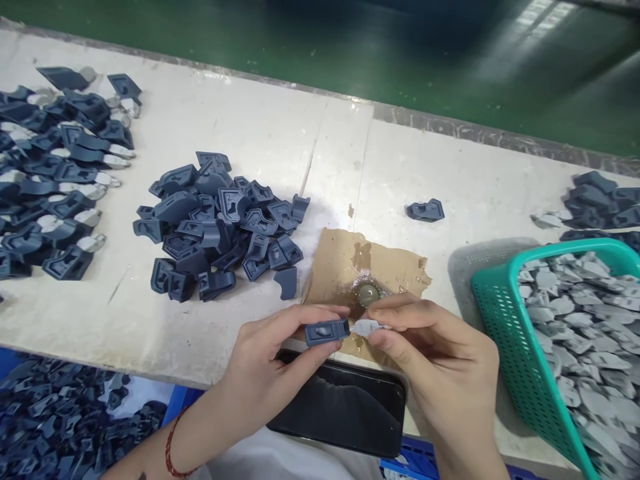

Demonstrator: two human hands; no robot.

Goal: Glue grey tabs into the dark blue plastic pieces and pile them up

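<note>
My left hand (280, 360) pinches a dark blue plastic part (327, 331) between thumb and fingers, its recessed side facing up. From the right, my right hand (435, 353) grips a small light grey piece (367, 327), whose narrow tip meets or nearly meets the blue part's right end. Just beyond the fingers, a small round pot of greyish liquid (369, 293) sits on a torn, stained piece of brown cardboard (330, 267). A black phone (345, 407) lies below both hands.
Loose blue parts (215, 227) form a pile left of centre. Blue parts with grey ends (65, 173) cover the far left. One blue part (426, 210) lies alone. A green basket (520, 333) of grey pieces stands right. A blue bin (175, 403) of dark parts is lower left.
</note>
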